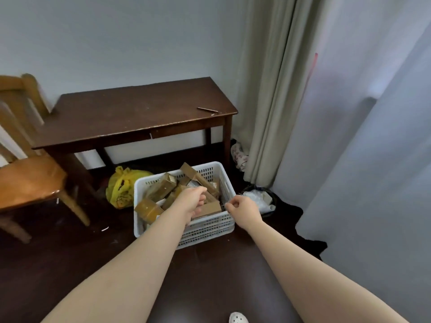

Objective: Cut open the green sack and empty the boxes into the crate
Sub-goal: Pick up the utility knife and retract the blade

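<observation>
Two hands, left hand [193, 201] curled among boxes [161, 188] (grip unclear), right hand [243, 209] loosely curled, empty

Bare forearms [130, 276], white perforated shoe [238, 318]

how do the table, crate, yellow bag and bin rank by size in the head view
1. table
2. crate
3. yellow bag and bin: these look alike and both are partly hidden, so they are unranked
</observation>
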